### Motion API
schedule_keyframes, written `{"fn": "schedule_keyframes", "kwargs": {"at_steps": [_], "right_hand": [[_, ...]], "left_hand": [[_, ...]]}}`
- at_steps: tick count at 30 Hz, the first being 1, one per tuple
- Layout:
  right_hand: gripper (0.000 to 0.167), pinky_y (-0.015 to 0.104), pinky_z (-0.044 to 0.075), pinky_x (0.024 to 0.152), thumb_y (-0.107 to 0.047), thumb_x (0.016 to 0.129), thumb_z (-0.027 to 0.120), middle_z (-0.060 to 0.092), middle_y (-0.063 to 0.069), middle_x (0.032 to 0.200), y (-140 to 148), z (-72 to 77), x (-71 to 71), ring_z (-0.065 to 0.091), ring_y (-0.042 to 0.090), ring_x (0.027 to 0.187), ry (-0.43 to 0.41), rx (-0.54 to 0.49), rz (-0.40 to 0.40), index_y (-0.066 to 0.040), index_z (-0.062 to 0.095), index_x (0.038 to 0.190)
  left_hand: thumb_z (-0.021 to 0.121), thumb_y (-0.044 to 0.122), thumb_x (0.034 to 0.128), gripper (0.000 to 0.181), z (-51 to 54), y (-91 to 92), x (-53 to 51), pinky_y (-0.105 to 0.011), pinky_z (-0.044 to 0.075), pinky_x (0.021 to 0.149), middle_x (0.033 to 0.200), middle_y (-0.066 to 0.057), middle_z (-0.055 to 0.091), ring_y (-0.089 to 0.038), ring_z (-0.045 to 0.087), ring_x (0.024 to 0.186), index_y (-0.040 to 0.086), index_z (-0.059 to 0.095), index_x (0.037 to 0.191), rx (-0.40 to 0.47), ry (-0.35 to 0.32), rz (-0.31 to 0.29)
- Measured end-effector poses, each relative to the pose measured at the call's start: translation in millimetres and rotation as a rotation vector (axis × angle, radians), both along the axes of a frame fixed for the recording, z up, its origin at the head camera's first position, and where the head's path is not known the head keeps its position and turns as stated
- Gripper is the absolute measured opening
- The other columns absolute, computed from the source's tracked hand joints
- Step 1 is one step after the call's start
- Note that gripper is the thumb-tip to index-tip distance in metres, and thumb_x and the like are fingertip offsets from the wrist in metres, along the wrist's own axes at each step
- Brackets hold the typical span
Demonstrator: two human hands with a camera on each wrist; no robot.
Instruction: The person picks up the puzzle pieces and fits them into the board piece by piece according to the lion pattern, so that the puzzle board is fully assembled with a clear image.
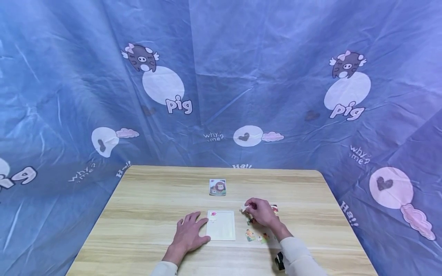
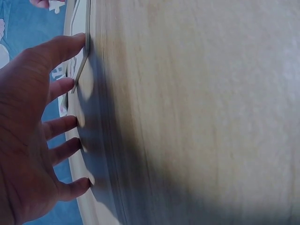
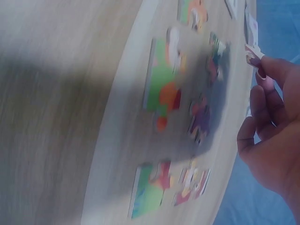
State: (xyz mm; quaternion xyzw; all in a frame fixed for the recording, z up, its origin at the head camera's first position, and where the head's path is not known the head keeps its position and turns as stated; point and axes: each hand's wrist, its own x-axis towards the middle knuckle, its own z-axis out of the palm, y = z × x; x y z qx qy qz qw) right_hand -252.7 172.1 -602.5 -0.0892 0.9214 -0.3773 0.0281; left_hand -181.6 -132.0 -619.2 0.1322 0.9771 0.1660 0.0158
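A shallow white puzzle tray (image 1: 221, 232) lies on the table, with a puzzle piece (image 1: 213, 214) bearing a pink print in its far left corner. My left hand (image 1: 187, 232) is spread at the tray's left side; in the left wrist view its thumb and a finger touch the rim. Thumb and fingers of my right hand (image 1: 263, 212) pinch a small puzzle piece (image 3: 253, 57), raised above the table to the right of the tray. Several loose pieces lie under and near that hand, among them an orange and green one (image 1: 250, 235) and a green-edged one (image 3: 161, 82).
Beyond the tray lies a picture card (image 1: 217, 187) with a lion. A black object (image 1: 279, 261) shows beside my right sleeve. The wooden table (image 1: 138, 214) ends at a blue printed curtain (image 1: 221, 96) at the back and sides.
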Motion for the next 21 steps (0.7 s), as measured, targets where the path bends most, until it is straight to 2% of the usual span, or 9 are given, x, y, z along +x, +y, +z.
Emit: {"fn": "schedule_keyframes", "kwargs": {"at_steps": [3,13,21], "right_hand": [[0.009,0.020,0.044,0.059,-0.013,0.085,0.072,0.059,-0.008,0.074,-6.2,-0.2,1.0,0.051,0.008,0.066,-0.022,-0.014,0.005,-0.020,0.069,0.091],[0.008,0.019,0.045,0.058,-0.013,0.087,0.069,0.059,-0.006,0.074,-26.0,-3.9,3.2,0.051,0.005,0.064,-0.016,-0.057,0.082,-0.014,0.069,0.094],[0.008,0.019,0.043,0.059,-0.013,0.086,0.069,0.056,-0.007,0.073,-42.2,-3.6,5.2,0.049,0.005,0.065,-0.028,-0.027,0.101,-0.013,0.069,0.094]], "left_hand": [[0.069,0.057,0.0734,0.065,-0.4,0.6,0.5,-0.069,0.032,0.101,0.144,-0.010,0.047,-0.035,0.042,0.132,0.026,0.060,0.130,0.003,-0.004,0.001],[0.068,0.057,0.0740,0.064,-2.8,0.6,1.9,-0.069,0.032,0.101,0.144,-0.010,0.047,-0.034,0.041,0.132,0.027,0.060,0.130,-0.007,-0.004,0.009],[0.069,0.057,0.0735,0.065,-2.0,1.5,0.9,-0.069,0.032,0.101,0.144,-0.010,0.047,-0.034,0.042,0.132,0.027,0.060,0.130,-0.008,-0.004,0.007]]}}
